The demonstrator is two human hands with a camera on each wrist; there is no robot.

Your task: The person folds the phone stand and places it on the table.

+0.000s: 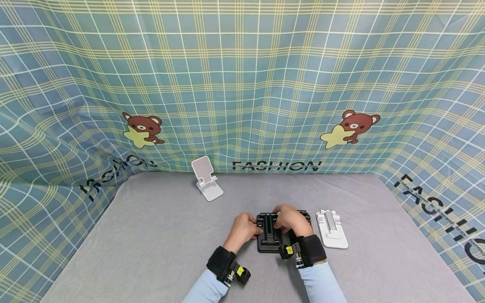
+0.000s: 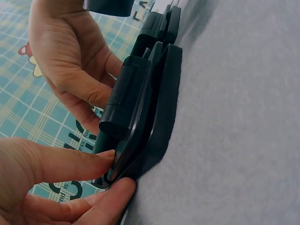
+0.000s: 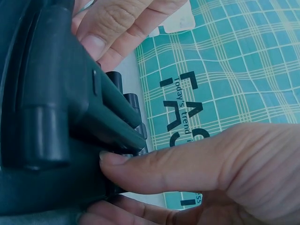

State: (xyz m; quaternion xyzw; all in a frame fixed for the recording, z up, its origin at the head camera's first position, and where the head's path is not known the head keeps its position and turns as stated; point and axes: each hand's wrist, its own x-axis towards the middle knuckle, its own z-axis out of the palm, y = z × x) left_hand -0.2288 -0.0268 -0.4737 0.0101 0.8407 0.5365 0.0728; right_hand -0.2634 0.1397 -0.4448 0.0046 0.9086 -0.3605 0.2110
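Observation:
A folded black phone stand (image 1: 268, 243) lies on the grey cloth in front of me. My left hand (image 1: 243, 228) pinches its left edge; in the left wrist view the thumb is on top and a finger (image 2: 112, 199) underneath. From the other side my right hand (image 1: 292, 221) grips its right edge, with the thumb (image 3: 150, 171) showing in the right wrist view. Partly hidden behind the right hand is a second black phone stand (image 1: 305, 214). Just right of it lies a folded white phone stand (image 1: 337, 240).
An unfolded white phone stand (image 1: 211, 192) stands at the back left, its plate raised. Grey cloth (image 1: 151, 235) covers the table. A checked curtain (image 1: 242, 105) with printed bears hangs along the back and both sides.

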